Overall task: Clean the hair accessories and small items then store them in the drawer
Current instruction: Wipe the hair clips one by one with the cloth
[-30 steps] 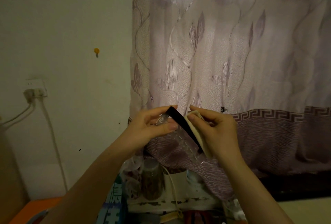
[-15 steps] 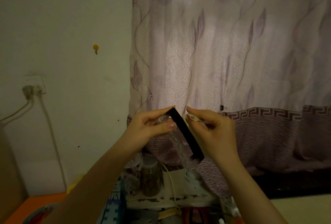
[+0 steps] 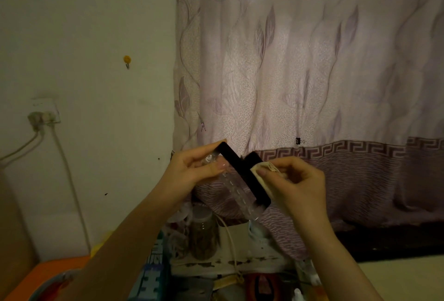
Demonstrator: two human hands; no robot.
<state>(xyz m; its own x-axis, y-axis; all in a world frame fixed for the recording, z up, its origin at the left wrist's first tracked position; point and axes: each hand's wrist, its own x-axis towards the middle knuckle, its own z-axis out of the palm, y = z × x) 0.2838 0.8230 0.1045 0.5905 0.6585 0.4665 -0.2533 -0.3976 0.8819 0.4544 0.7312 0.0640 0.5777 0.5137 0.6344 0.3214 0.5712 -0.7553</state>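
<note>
We observe the left hand (image 3: 192, 171) holding the upper end of a clear comb with a black spine (image 3: 242, 178), its grip pinched between thumb and fingers. The comb hangs tilted in the air before the curtain (image 3: 300, 72), above the cluttered table (image 3: 240, 269). The right hand (image 3: 294, 180) pinches a pale cloth (image 3: 260, 173) against the black spine.

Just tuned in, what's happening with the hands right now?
A person is cleaning a black hair clip held up in front of the curtain. The left hand pinches its upper end, along with a clear plastic piece beneath it. The right hand presses a small pale cloth against the clip's edge. Nothing is stored yet; no drawer is in view.
</note>
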